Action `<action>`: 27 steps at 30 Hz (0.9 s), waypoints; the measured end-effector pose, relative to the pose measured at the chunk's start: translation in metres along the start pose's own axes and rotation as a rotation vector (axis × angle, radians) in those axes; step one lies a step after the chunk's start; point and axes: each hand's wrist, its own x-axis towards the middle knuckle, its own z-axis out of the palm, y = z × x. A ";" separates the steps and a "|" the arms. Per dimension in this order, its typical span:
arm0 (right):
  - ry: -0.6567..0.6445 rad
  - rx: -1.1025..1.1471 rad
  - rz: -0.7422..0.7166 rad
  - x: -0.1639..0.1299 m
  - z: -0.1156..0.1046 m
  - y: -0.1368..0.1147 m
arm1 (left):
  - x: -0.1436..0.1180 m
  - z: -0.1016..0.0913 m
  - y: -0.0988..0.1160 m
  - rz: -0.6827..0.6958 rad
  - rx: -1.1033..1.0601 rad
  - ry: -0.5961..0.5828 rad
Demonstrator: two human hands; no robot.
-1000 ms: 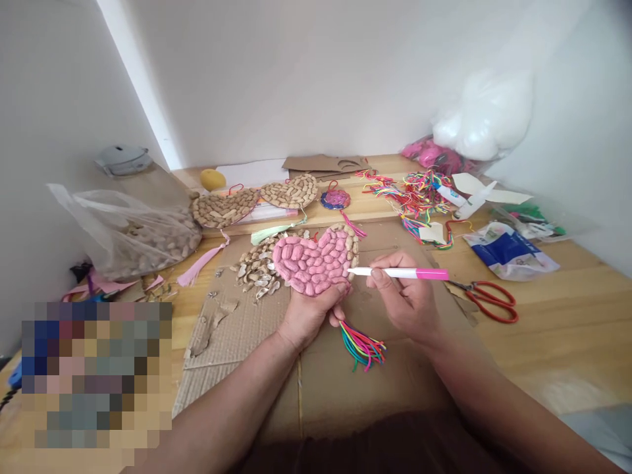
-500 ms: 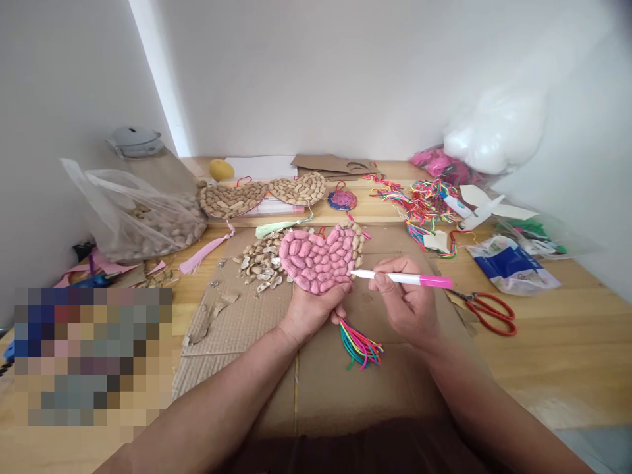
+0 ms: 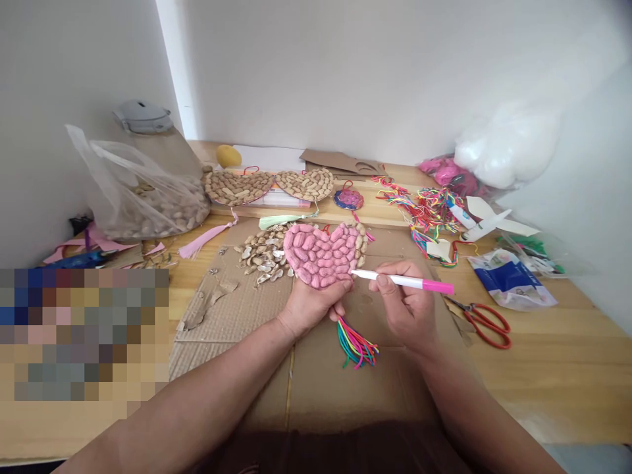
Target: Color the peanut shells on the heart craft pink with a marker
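Observation:
My left hand (image 3: 312,304) holds a heart-shaped ornament of peanut shells (image 3: 323,253) from below, tilted up toward me. Most of its shells are pink; the right edge is still bare tan. A multicoloured tassel (image 3: 356,343) hangs from it beneath my hand. My right hand (image 3: 407,306) grips a white marker with a pink cap (image 3: 405,281), its tip touching the lower right edge of the heart. Both hands are above a sheet of brown cardboard (image 3: 326,368).
Loose peanut shells (image 3: 261,257) lie left of the heart. A plastic bag of peanuts (image 3: 148,207) stands at left. Two unpainted shell hearts (image 3: 269,186), coloured cords (image 3: 424,207), red scissors (image 3: 481,321), a blue-white packet (image 3: 511,280) and a white stuffing bag (image 3: 508,145) lie around.
The view has shifted a little, so the table contents sit slightly differently in frame. The marker tip has stayed at the heart's right edge, moving slightly lower along it.

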 end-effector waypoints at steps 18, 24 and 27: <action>0.054 -0.059 -0.105 0.000 0.000 -0.002 | 0.001 -0.002 0.002 -0.027 0.092 -0.028; 0.010 -0.073 -0.076 -0.001 0.003 0.000 | 0.002 -0.003 0.000 -0.041 0.090 -0.030; 0.026 -0.073 -0.092 0.001 0.002 0.000 | 0.002 -0.002 0.001 -0.048 0.056 -0.012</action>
